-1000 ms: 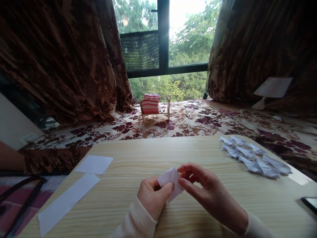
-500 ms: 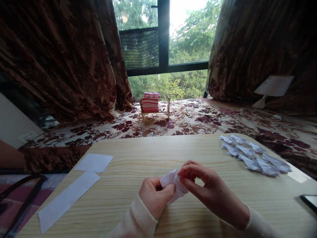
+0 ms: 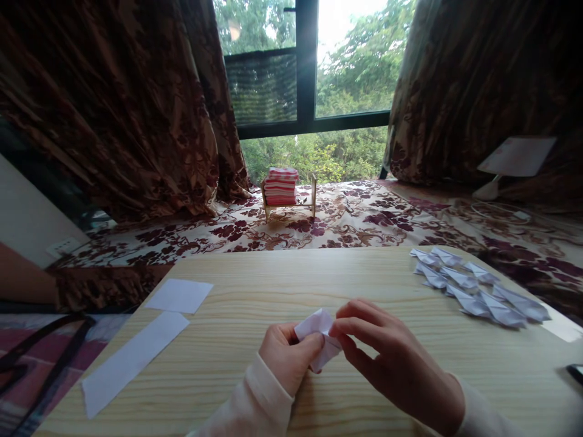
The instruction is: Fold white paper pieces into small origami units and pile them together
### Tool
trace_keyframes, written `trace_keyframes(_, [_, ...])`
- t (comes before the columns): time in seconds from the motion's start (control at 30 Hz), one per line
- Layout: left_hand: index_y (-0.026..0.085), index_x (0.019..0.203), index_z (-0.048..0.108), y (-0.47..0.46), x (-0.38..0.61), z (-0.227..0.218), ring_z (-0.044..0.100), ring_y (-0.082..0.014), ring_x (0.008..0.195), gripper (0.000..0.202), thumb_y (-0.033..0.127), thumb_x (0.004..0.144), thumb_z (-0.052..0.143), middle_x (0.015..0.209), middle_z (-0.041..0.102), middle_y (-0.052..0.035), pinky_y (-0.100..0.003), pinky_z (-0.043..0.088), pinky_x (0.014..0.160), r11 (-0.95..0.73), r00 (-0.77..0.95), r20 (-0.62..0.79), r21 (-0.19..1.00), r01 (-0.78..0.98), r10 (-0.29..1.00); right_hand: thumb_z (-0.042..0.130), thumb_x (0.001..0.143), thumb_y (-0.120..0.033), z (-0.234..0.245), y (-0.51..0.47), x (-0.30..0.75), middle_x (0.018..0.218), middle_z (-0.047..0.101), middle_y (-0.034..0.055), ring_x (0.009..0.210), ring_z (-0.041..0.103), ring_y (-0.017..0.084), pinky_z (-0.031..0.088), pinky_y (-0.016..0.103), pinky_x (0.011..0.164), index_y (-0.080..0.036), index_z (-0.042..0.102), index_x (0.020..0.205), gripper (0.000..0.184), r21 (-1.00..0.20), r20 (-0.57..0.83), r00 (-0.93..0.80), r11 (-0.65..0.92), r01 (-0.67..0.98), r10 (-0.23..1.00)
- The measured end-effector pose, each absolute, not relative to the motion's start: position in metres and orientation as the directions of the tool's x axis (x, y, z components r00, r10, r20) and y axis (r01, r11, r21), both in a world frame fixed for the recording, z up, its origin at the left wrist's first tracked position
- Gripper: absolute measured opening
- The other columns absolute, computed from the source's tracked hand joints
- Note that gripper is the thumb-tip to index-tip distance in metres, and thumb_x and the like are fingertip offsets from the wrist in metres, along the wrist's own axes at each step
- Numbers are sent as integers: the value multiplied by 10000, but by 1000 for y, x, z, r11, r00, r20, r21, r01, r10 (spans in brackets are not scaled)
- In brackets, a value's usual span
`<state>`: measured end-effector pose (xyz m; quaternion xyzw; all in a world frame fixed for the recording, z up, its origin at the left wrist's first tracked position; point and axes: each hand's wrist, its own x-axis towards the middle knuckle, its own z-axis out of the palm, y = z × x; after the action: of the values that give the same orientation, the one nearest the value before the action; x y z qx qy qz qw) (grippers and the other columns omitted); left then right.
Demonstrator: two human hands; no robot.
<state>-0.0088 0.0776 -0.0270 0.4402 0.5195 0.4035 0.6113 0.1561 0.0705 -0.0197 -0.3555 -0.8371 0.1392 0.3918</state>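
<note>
The left hand [image 3: 286, 358] clamps a small, creased white folded paper [image 3: 313, 321] between thumb and fingers, over the wavy wood grain of the pale worktop [image 3: 246, 285], about midway between its left and right edges. The right hand [image 3: 394, 349] has bent fingers at the paper's right side; whether they pinch it, I cannot tell. A smooth rectangular sheet [image 3: 180, 295] and a long strip [image 3: 136, 363] lie flat along the left edge; crisp, pointed folded pieces [image 3: 462, 278] cluster by the far right corner.
</note>
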Motion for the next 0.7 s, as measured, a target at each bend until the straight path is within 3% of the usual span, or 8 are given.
trace_keyframes(0.4, [82, 562, 710, 82, -10, -35, 528, -103, 440, 178, 253, 524, 740, 475, 623, -20, -221, 466, 418, 372, 182, -338, 906, -203, 923, 444, 891, -55, -18, 71, 156, 798, 574, 53, 706, 483, 160, 406, 276, 605, -191, 561, 906, 180, -421, 586, -498, 765, 487, 639])
trace_keyframes(0.7, [76, 617, 732, 82, -11, -37, 558, -117, 468, 422, 428, 412, 846, 522, 647, -36, -246, 497, 457, 425, 222, -374, 864, -270, 901, 460, 876, -25, -16, 72, 158, 841, 591, 60, 711, 481, 166, 415, 283, 598, -205, 573, 1012, 253, -382, 612, -516, 795, 471, 600])
